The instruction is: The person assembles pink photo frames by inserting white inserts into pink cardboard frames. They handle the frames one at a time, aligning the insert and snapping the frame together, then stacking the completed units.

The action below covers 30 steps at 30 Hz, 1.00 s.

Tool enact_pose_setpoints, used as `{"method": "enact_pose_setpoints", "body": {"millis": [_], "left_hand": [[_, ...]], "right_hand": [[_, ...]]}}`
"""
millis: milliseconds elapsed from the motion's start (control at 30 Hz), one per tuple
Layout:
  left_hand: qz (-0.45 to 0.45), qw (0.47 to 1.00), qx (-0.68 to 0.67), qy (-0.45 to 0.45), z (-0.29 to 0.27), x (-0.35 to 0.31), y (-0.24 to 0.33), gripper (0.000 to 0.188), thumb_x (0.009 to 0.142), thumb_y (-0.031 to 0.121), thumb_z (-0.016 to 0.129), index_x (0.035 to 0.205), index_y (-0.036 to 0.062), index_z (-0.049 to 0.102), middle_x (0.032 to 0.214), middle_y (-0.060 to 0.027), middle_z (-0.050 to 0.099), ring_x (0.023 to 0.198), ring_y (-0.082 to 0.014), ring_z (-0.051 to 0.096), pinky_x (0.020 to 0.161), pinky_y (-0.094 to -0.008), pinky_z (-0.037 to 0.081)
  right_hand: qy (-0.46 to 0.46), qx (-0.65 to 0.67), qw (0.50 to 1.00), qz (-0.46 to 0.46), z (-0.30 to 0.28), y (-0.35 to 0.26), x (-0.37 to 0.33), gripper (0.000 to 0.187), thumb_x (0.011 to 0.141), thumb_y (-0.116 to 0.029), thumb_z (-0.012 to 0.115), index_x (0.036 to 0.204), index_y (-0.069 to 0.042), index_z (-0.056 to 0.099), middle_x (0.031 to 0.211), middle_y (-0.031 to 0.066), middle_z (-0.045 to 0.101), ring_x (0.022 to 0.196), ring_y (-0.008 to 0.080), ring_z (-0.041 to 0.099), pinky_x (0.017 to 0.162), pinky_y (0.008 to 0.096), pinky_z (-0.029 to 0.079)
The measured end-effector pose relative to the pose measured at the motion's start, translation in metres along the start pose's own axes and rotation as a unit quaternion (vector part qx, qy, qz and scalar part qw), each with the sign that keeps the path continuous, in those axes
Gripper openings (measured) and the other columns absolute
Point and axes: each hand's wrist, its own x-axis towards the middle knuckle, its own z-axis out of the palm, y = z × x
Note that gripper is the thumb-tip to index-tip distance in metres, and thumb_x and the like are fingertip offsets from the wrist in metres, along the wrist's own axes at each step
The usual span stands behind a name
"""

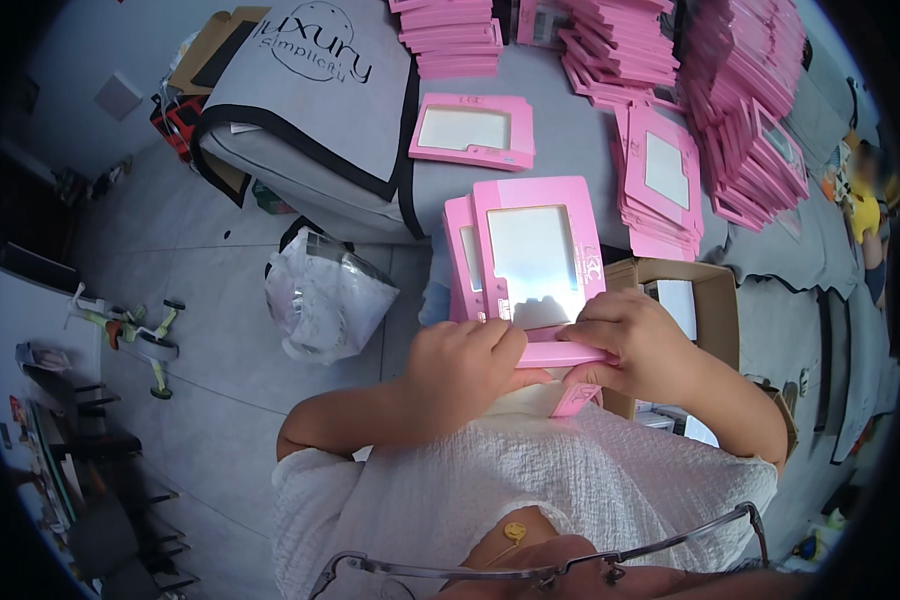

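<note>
Both my hands grip the near edge of a pink frame (pixel 542 190) with a large clear window, tilted up in front of my chest. My left hand (pixel 462 372) is closed on its near left part, fingers on top. At the near right corner, my right hand (pixel 632 345) pinches it with fingers above and thumb below. Another pink frame (pixel 457 212) lies partly hidden behind its left side. Below my hands, a small pink piece (pixel 575 399) sticks out against my white top; I cannot tell what it belongs to.
A single pink frame (pixel 470 159) lies on the grey sofa (pixel 560 130). More pink frames stand in a left stack (pixel 453 50), a middle stack (pixel 625 45) and right piles (pixel 740 70). An open cardboard box (pixel 720 310) is at my right; a white plastic bag (pixel 330 300) sits on the floor.
</note>
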Motion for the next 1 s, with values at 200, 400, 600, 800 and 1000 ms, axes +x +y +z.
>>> {"method": "enact_pose_setpoints", "body": {"millis": [200, 400, 600, 800, 1000], "left_hand": [[-0.044, 0.982, -0.157, -0.093, -0.019, 0.003, -0.025, 0.039, 0.07, 0.04, 0.073, 0.075, 0.0043, 0.06, 0.063, -0.0088, 0.057, 0.052, -0.0245, 0.057, 0.049, -0.0331, 0.044], [-0.158, 0.905, -0.327, -0.223, -0.032, -0.001, -0.041, 0.031, 0.076, 0.034, 0.069, 0.074, 0.0026, 0.066, 0.062, -0.0121, 0.06, 0.052, -0.0263, 0.056, 0.052, -0.0328, 0.042], [-0.172, 0.89, -0.353, -0.231, -0.024, 0.015, -0.035, 0.019, 0.074, 0.014, 0.073, 0.082, -0.0013, 0.065, 0.07, -0.0099, 0.065, 0.064, -0.0122, 0.062, 0.056, -0.0259, 0.046], [-0.333, 0.755, -0.565, 0.012, -0.005, -0.011, -0.017, 0.011, 0.079, -0.001, 0.067, 0.09, -0.006, 0.065, 0.085, -0.0098, 0.069, 0.081, -0.0107, 0.064, 0.071, -0.0227, 0.051], [-0.301, 0.824, -0.479, -0.031, -0.002, -0.024, -0.024, 0.025, 0.079, -0.005, 0.065, 0.104, -0.0057, 0.065, 0.094, -0.0097, 0.068, 0.085, -0.01, 0.063, 0.074, -0.0219, 0.051]], "right_hand": [[-0.001, 0.079, 0.989, 0.125, -0.014, -0.006, -0.01, 0.027, 0.069, -0.022, 0.075, 0.088, -0.004, 0.067, 0.071, 0.0095, 0.06, 0.065, 0.0286, 0.058, 0.057, 0.0363, 0.045], [-0.072, 0.115, 0.973, 0.187, -0.016, -0.005, -0.022, 0.028, 0.07, -0.021, 0.074, 0.09, -0.002, 0.067, 0.077, 0.0093, 0.061, 0.07, 0.0268, 0.06, 0.061, 0.0353, 0.047], [-0.011, 0.051, 0.996, 0.07, 0.008, -0.026, 0.013, 0.036, 0.077, -0.015, 0.068, 0.107, 0.001, 0.06, 0.093, 0.0127, 0.056, 0.081, 0.0298, 0.059, 0.07, 0.0371, 0.047], [0.067, 0.202, 0.968, 0.133, 0.014, -0.018, 0.024, 0.034, 0.069, -0.005, 0.074, 0.102, -0.005, 0.065, 0.086, 0.0113, 0.06, 0.073, 0.0272, 0.06, 0.063, 0.0351, 0.048], [0.112, 0.246, 0.958, 0.098, 0.014, -0.019, 0.03, 0.029, 0.067, -0.004, 0.077, 0.095, -0.005, 0.069, 0.084, 0.0079, 0.061, 0.073, 0.0222, 0.06, 0.063, 0.0303, 0.048]]}}
